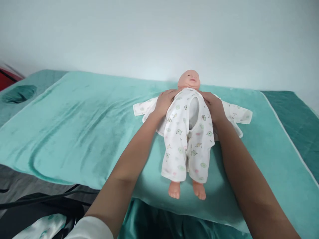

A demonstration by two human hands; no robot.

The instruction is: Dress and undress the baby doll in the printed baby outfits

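A baby doll (188, 79) lies on its back on a teal blanket (87, 119), head toward the wall, bare feet toward me. It wears white printed trousers (185, 146), pulled up to its chest, over a white printed top whose sleeves spread out to both sides. My left hand (163, 101) grips the upper edge of the trousers at the doll's shoulder on the left. My right hand (213, 106) grips the same edge on the right. The fingers of both hands are curled around the cloth.
The blanket covers a bed against a pale wall. A darker green cover (299, 122) shows at the right. Something red (7, 78) sits at the far left. A dark bag or strap (37, 202) and a patterned cloth (42, 227) lie at the lower left.
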